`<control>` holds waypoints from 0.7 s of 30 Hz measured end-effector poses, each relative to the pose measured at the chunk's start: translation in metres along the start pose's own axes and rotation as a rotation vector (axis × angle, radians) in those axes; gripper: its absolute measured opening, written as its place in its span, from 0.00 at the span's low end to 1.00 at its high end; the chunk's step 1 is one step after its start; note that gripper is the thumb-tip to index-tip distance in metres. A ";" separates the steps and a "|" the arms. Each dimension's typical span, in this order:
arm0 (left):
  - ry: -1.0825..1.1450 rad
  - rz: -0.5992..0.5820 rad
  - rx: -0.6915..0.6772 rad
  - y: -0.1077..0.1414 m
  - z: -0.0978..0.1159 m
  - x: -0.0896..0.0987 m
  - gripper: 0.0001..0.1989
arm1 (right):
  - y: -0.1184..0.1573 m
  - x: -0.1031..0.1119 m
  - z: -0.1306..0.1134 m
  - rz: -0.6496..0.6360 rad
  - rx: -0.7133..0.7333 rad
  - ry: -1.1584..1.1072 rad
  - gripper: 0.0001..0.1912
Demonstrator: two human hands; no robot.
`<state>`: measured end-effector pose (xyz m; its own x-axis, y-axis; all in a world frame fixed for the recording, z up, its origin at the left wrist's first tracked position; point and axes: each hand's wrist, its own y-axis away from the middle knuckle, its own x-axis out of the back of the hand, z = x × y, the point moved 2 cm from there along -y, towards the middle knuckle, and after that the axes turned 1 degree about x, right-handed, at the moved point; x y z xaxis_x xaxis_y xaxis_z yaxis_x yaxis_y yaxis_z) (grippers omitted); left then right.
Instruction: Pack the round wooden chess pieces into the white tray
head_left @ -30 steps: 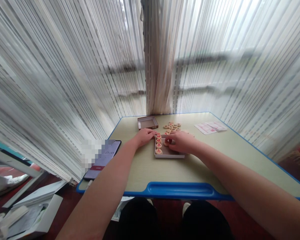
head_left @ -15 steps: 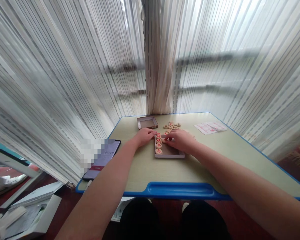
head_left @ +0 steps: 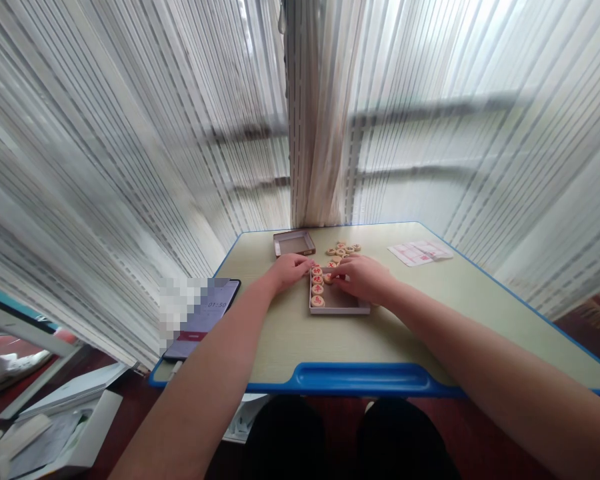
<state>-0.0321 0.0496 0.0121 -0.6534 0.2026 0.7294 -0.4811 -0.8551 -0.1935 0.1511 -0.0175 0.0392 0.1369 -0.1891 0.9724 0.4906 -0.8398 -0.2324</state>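
Observation:
A shallow open box (head_left: pixel 340 311) lies on the table, with a column of round wooden Chinese chess pieces (head_left: pixel 317 289) marked in red along its left wall. My left hand (head_left: pixel 291 270) rests at the box's far left corner, fingers closed against its edge. Over the box's right half, my right hand (head_left: pixel 363 277) has its thumb and fingertips closed on a chess piece (head_left: pixel 328 279) beside the column. The fingers partly cover that piece. Beyond the box, several loose chess pieces (head_left: pixel 341 252) lie in a group, partly hidden by my right hand.
The box lid (head_left: pixel 294 244) lies open side up behind my left hand. A folded printed paper sheet (head_left: pixel 420 253) is at the right. A phone (head_left: pixel 205 320) showing a timer lies at the left edge. Along the table's near edge runs a blue tray (head_left: pixel 363 379); curtains (head_left: pixel 320 133) hang behind.
My right fingers have shifted slightly within the box, at the piece beside the column. My left hand stays at the corner. The view has tilted very slightly.

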 end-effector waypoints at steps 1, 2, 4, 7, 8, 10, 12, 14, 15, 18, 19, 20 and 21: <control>-0.010 0.003 0.009 0.000 -0.001 0.000 0.25 | 0.000 0.000 0.000 -0.008 0.006 -0.002 0.13; -0.017 0.001 0.017 -0.001 -0.001 0.000 0.25 | 0.000 0.000 0.000 -0.017 0.013 -0.003 0.13; -0.014 -0.003 0.030 -0.001 -0.002 -0.001 0.25 | 0.000 0.000 0.000 -0.034 0.023 -0.004 0.13; 0.011 -0.017 0.041 0.000 -0.002 -0.001 0.26 | 0.001 0.002 -0.001 -0.042 0.022 -0.012 0.14; 0.018 -0.023 0.043 0.000 -0.001 -0.002 0.26 | 0.001 0.002 -0.001 -0.041 0.023 -0.018 0.15; 0.018 -0.028 0.049 0.000 -0.001 -0.002 0.27 | 0.001 0.001 -0.001 -0.042 0.037 -0.037 0.15; 0.008 -0.020 0.057 0.000 -0.001 -0.002 0.27 | 0.000 -0.001 0.000 -0.043 0.066 -0.067 0.14; 0.003 -0.017 0.064 0.000 -0.002 -0.001 0.28 | 0.000 -0.004 0.001 -0.034 0.101 -0.101 0.14; 0.004 -0.014 0.065 -0.001 -0.002 -0.001 0.28 | 0.000 -0.005 0.002 -0.023 0.118 -0.117 0.14; 0.013 -0.011 0.067 0.000 -0.001 -0.001 0.28 | 0.001 -0.005 0.002 0.017 0.151 -0.136 0.15; 0.017 -0.010 0.067 0.000 -0.001 -0.001 0.28 | 0.001 -0.004 0.002 0.021 0.155 -0.136 0.14; 0.020 -0.011 0.068 0.000 -0.001 -0.001 0.28 | 0.001 -0.003 0.001 0.017 0.157 -0.134 0.14; 0.020 -0.014 0.068 0.001 -0.001 -0.001 0.28 | 0.001 -0.003 0.000 0.009 0.155 -0.132 0.14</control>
<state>-0.0325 0.0495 0.0109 -0.6589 0.2236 0.7183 -0.4500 -0.8823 -0.1382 0.1517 -0.0178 0.0363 0.2488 -0.1196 0.9611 0.6143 -0.7478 -0.2521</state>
